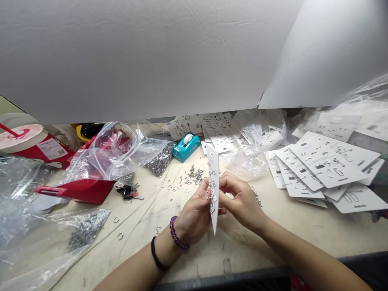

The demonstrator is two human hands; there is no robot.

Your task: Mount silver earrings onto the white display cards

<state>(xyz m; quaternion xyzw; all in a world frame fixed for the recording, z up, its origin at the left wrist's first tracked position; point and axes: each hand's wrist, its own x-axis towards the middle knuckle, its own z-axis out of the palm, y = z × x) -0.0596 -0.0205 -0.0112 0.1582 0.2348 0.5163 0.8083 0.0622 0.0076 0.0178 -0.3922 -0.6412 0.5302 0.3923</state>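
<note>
A white earring card point(214, 182) is held upright, almost edge-on to me, above the table. Small metal earrings are fixed along its left face. My left hand point(194, 212) grips the card, with the thumb on the earring side and other fingers behind. On the card's right face, my right hand point(239, 198) has its fingers curled and pinched close against it; whatever is between the fingertips is hidden. Just beyond the hands lies a loose pile of tiny metal earring pieces point(195, 176).
A teal tape dispenser point(185, 147) stands behind the pile. Filled earring cards point(330, 161) are stacked at right. At left are a red dustpan-like tray point(85, 190), keys point(130, 192), plastic bags of metal pieces point(87, 230) and a red cup point(45, 147). A white panel point(151, 60) overhangs the back.
</note>
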